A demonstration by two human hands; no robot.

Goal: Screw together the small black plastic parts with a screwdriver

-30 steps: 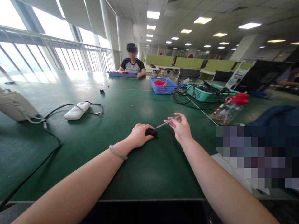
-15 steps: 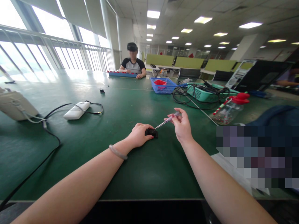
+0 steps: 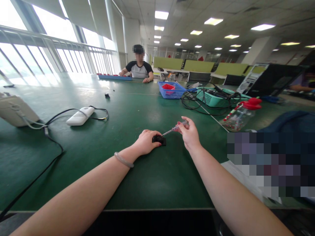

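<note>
Resting on the green tabletop (image 3: pixel 147 186), my left hand (image 3: pixel 146 142) grips a small black block-like part (image 3: pixel 161 141) between thumb and fingers. The part's far side is partly covered by those fingers, and its exact kind does not show. In my right hand (image 3: pixel 190 134) is a screwdriver (image 3: pixel 169 131) with a clear handle and a thin metal shaft. It slants down to the left, and its tip meets the upper edge of the black part; whether it sits in a screw is too small to tell.
To the left lie a white power bank (image 3: pixel 80 116) and black cables. Beyond are a blue basket (image 3: pixel 171 93), a green basket (image 3: pixel 214 101) with cables, and a red-lidded bottle (image 3: pixel 240 116). Across the table a person (image 3: pixel 139 68) sits at a long blue tray (image 3: pixel 114 77).
My right hand has tilted slightly and sunk a little, the screwdriver tip staying at the black part. My left hand holds still. The person opposite has shifted the blue tray leftward.
</note>
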